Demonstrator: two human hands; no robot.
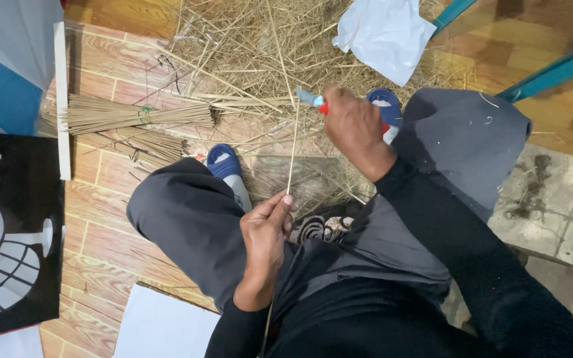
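pinching thin stick [291, 156] upright, left hand [264, 232] steadies it; right hand [353, 126] fisted round small knife [314, 101], blade at stick; tied bundle [137, 114] on floor [101, 252].

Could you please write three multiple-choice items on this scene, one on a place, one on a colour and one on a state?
1. Where does the tied bundle of sticks lie?
A. on the person's lap
B. on the floor, left of the straw pile
C. on the white sheet

2. What colour are the sandals?
A. blue
B. yellow
C. brown

3. How does the left hand hold the thin stick?
A. flat on an open palm
B. not at all
C. pinched between the fingertips

Answers:
1 B: it rests on the wood-patterned floor beside the straw.
2 A: both straps show blue.
3 C: the fingers close on its lower end, while the right hand grips a small knife.
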